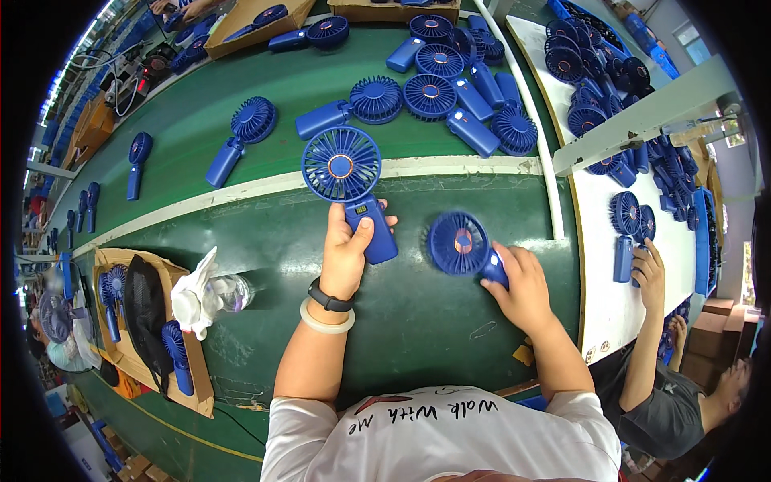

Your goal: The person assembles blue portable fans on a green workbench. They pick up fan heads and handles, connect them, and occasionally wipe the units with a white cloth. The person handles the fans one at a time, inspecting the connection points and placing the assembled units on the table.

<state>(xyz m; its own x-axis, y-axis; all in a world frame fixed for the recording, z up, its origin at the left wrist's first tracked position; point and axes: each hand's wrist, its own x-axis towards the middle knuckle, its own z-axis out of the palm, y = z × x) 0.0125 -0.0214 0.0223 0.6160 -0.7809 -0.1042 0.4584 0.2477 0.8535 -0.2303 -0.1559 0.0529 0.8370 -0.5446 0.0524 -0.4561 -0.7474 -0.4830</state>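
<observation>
My left hand [347,249] is wrapped round the handle of a blue handheld fan [340,165], its round grille toward the far side and a small lit display below it. The thumb lies on the handle just under that display. In my right hand [520,287] is a second blue handheld fan [458,243], tilted with its head to the left. Its handle is mostly covered by my fingers, and its blades look blurred. Both fans are over the dark green table [401,329]. Beyond the left fan, another blue fan [376,100] lies on the green belt.
Many blue fans [474,96] lie piled on the green belt [193,136]. A cardboard box [210,394] with fans and a black pouch stands left, near a clear bottle [233,293] and white cloth [194,296]. At right a co-worker's hand [649,269] touches fans on a white table [634,309].
</observation>
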